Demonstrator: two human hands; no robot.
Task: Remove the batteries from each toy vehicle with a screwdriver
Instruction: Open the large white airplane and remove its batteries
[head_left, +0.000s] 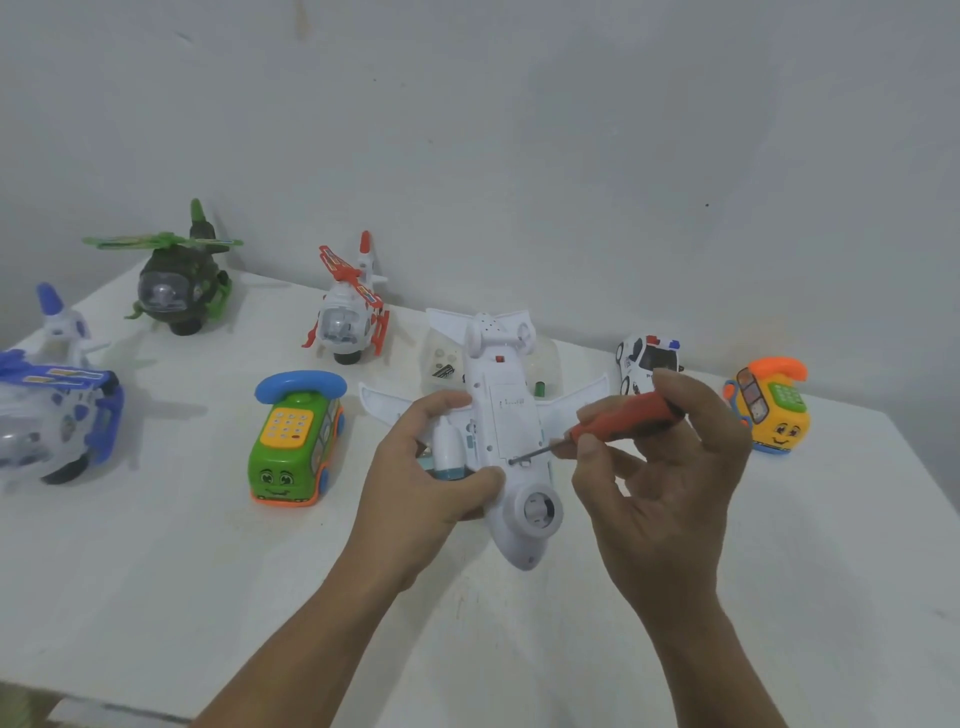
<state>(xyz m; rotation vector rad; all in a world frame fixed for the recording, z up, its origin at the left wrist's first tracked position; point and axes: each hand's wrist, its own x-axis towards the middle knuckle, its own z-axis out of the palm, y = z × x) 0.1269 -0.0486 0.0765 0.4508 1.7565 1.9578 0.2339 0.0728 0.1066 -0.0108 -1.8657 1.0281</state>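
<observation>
Far left, a blue-and-white toy helicopter (57, 395) is seen at the edge of the white tabletop (156, 571). A dark green toy helicopter (176, 283) is parked well behind it, close to the wall. Next along, a green telephone bus (296, 441) with a blue handset is set nearer the front, and a red-and-white toy helicopter (350, 317) is stood behind it.

Now the middle: the white toy airplane (506, 410) is held belly-up just above the tabletop, nose toward the camera. It is gripped by the left hand (431, 467), whose fingers (441, 402) are wrapped over the wing root while the thumb is pressed against the fuselage. The metal tip of the screwdriver (623, 418) is laid against the near edge of the belly panel. Its red handle is pinched by the right hand (670, 467), with the fingers (672, 382) curled over the top and the thumb tucked beneath.

Behind that hand, a white police car (647, 358) is partly hidden. Far right, an orange-and-yellow telephone bus (771, 410) is placed near the tabletop's edge.
</observation>
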